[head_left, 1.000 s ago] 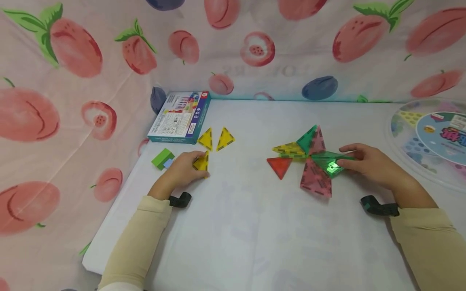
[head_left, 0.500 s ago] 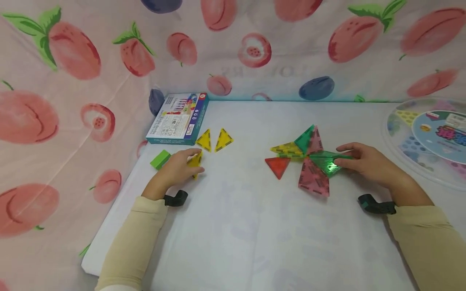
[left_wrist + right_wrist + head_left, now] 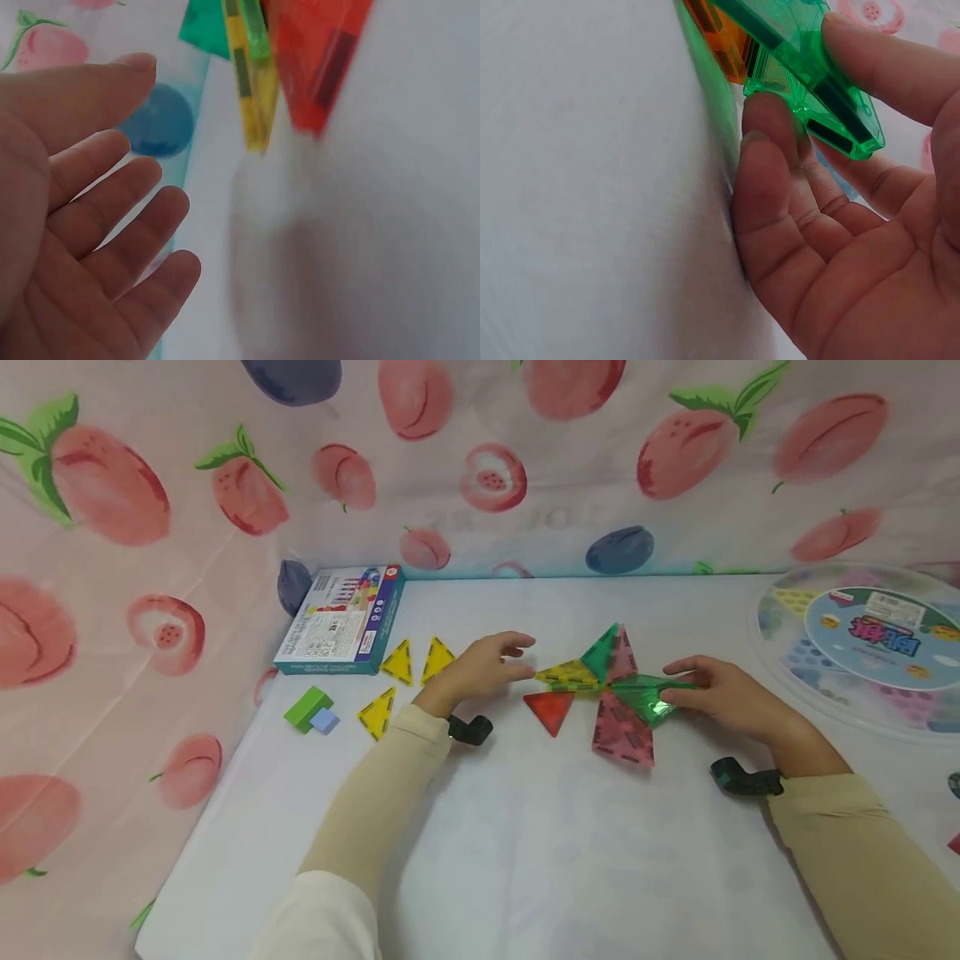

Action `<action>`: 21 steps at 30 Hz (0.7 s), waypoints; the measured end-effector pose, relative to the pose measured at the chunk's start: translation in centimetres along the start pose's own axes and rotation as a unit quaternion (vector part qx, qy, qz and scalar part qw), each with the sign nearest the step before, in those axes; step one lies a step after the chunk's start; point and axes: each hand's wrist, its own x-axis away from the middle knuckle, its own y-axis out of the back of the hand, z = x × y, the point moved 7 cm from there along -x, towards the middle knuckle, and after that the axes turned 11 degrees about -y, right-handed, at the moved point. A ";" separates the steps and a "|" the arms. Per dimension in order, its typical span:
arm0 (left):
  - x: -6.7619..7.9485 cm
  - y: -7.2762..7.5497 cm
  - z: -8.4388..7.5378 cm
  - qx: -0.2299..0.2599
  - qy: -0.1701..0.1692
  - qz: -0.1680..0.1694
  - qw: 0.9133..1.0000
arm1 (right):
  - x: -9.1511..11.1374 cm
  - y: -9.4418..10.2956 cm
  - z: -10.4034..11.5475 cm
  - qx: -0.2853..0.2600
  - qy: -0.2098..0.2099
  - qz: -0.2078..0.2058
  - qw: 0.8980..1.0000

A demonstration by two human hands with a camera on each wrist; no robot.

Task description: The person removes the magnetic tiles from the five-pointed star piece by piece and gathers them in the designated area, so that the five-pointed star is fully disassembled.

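A star-like figure of translucent magnetic tiles lies on the white table (image 3: 480, 852). It has yellow tiles (image 3: 567, 673), pink tiles (image 3: 624, 733) and a green tile (image 3: 643, 697) on the right. My right hand (image 3: 731, 702) holds that green tile's outer end, thumb on one side and fingers on the other, as the right wrist view shows. Just left of the yellow tiles, my left hand (image 3: 480, 670) hovers with loosely spread fingers and nothing in them. A red triangle tile (image 3: 550, 711) lies below the yellow ones; whether it touches them I cannot tell.
Several yellow triangle tiles (image 3: 377, 712) lie at the left, partly near my left forearm. Beside them sit a green block (image 3: 307, 707) and a light blue block (image 3: 325, 720). A flat box (image 3: 337, 627) stands behind, and a round clear container (image 3: 877, 635) stands at the right.
My left hand has let go of a yellow triangle tile near the blocks and moved right, toward the figure. My right hand keeps its hold on the green tile. The head view has shifted slightly.
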 end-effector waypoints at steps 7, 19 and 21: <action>-3.2 -3.1 -0.4 0.030 0.013 0.050 0.998 | -0.1 -0.1 0.0 -0.010 0.000 0.008 1.000; -4.0 -4.5 -1.4 0.008 0.009 0.099 0.995 | -0.2 -0.2 0.0 -0.013 0.000 0.020 1.000; -3.9 -4.7 -1.3 0.012 0.011 0.099 0.995 | -0.2 -0.3 -0.1 -0.017 -0.001 0.022 1.000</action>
